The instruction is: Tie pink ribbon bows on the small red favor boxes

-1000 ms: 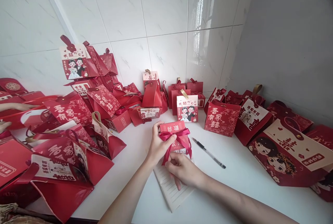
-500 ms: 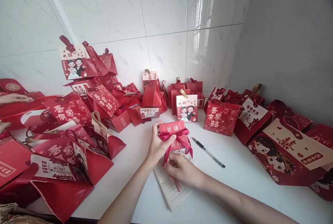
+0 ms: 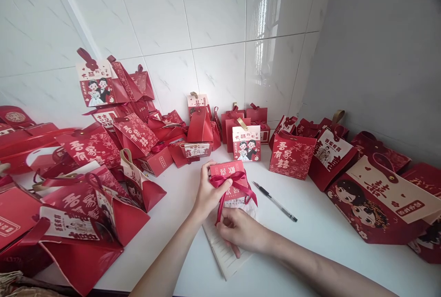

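Note:
A small red gift box [image 3: 236, 166] is in the middle of the table, above a lined notebook [image 3: 220, 253]. Around it runs a dark pink ribbon [image 3: 223, 179], tied in a bow on the front. My left hand [image 3: 212, 191] grips the box from the left, its thumb pressed on the knot of the bow. Just below, my right hand [image 3: 241, 230] is closed in a pinch at the lower end of a ribbon tail. A white printed part [image 3: 237, 204] shows under the box's red face, partly covered by the ribbon.
A black-capped pen [image 3: 275, 201] lies to the right of the box. Red gift bags [image 3: 292, 157] stand along the back and right. More red boxes and bags [image 3: 93, 209] are piled on the left, close to my left forearm. A tiled wall [image 3: 220, 12] rises behind.
My right hand has moved slightly down with the ribbon tail, which hangs straighter. The bow lies flatter under my left thumb. Another person's hands at the far left edge have gone out of view.

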### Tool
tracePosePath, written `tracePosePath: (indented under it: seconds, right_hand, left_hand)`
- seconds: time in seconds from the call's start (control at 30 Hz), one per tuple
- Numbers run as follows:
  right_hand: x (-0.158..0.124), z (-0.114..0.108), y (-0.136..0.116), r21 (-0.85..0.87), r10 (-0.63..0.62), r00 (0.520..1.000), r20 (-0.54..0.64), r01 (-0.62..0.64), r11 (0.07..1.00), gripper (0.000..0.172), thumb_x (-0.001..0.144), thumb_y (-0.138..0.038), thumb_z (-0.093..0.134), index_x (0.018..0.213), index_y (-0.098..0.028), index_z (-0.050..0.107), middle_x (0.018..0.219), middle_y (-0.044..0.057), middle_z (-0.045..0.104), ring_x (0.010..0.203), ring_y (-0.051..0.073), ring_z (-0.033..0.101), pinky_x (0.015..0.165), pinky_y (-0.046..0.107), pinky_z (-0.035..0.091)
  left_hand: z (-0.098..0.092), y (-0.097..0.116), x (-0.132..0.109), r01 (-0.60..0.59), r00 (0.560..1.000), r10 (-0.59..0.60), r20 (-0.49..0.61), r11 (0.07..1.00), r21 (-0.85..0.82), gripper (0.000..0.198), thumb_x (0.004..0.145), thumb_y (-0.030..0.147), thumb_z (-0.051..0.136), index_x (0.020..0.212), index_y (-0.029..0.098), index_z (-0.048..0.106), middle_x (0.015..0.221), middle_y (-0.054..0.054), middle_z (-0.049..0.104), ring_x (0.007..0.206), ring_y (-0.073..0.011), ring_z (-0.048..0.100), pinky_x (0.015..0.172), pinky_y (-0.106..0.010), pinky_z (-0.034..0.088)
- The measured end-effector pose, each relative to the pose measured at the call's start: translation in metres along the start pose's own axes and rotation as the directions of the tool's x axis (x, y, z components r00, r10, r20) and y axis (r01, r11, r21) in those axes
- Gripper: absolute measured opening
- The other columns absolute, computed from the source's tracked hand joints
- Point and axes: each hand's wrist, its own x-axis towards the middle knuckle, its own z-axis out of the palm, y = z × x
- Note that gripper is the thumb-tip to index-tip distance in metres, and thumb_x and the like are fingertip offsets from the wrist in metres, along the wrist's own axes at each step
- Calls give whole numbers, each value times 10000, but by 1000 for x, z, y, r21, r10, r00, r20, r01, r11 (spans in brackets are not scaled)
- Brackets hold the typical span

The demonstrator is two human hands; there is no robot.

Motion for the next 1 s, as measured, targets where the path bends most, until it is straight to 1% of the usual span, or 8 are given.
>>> tracePosePath:
  seconds: [0.1, 0.17, 0.23, 0.37, 0.43, 0.53, 0.8, 1.0]
  right_hand:
    - [-4, -7, -8, -48, 8, 1000, 24, -7, 999, 140, 780, -174, 469, 652, -170, 413, 556, -58, 542, 297, 38, 464, 302, 136, 273]
    - [-9, -17, -17, -66, -6, 1000, 11, 6, 998, 258, 826, -331, 488, 638, -159, 452, 574, -36, 553, 300, 45, 468, 302, 149, 284]
    - [-14, -33, -27, -101, -37, 991, -126, 25, 995, 387, 846, -477, 445, 618, -165, 443, 524, -35, 517, 306, 60, 465, 303, 162, 286]
    - [-23, -65, -40, -372, -92, 887, -453, -94, 924, 476, 844, -520, 426, 528, -183, 311, 429, -58, 363, 312, 46, 372, 331, 173, 263]
    - [-26, -75, -42, -463, -26, 903, -429, -195, 865, 483, 825, -511, 462, 508, -179, 310, 441, -49, 376, 319, 48, 370, 341, 183, 272]
    - [-27, -81, -40, -453, 88, 950, -300, -223, 863, 452, 813, -502, 477, 521, -171, 378, 483, -25, 462, 338, 59, 407, 352, 191, 288]
    - [-25, -85, -29, -379, 54, 985, -162, -112, 919, 349, 804, -412, 485, 557, -166, 474, 490, -29, 472, 359, 62, 414, 398, 203, 313]
    - [-25, -86, -27, -328, 98, 986, -137, -138, 934, 246, 762, -337, 481, 579, -175, 459, 487, -31, 425, 429, 85, 426, 350, 180, 319]
  left_hand:
    - [0, 0, 1, -3, 1000, 3, -2, 1000, -7, 521, 704, 322, 677, 1114, 245, 366, 1035, -33, 561, 908, -165, 597, 826, -306, 478]
    - [-1, 0, 2, 0, 1000, 0, 13, 1000, -31, 533, 712, 330, 673, 1133, 247, 357, 1017, -33, 571, 888, -161, 600, 813, -302, 481]
    - [-1, 1, 1, 9, 1000, -7, 28, 999, -51, 557, 707, 332, 679, 1147, 247, 348, 1008, -34, 577, 870, -159, 603, 799, -301, 486]
    - [-1, 4, 0, 38, 999, -37, 19, 999, -39, 550, 701, 328, 684, 1138, 248, 359, 1014, -33, 581, 877, -157, 602, 792, -292, 486]
    - [-1, 5, 0, 44, 999, -43, 23, 998, -42, 540, 710, 331, 674, 1141, 248, 359, 1015, -33, 586, 888, -160, 603, 796, -294, 484]
    - [-1, 6, 0, 30, 999, -29, 15, 999, -36, 537, 705, 335, 675, 1136, 242, 367, 1024, -37, 585, 918, -171, 600, 818, -303, 478]
    - [-2, 2, 1, 17, 1000, -17, 8, 1000, -18, 566, 689, 331, 688, 1145, 244, 363, 1030, -38, 582, 950, -179, 594, 836, -304, 471]
    - [-2, 2, 2, 6, 1000, -6, 10, 1000, 16, 530, 699, 332, 677, 1125, 232, 377, 1030, -47, 588, 947, -184, 592, 840, -316, 463]
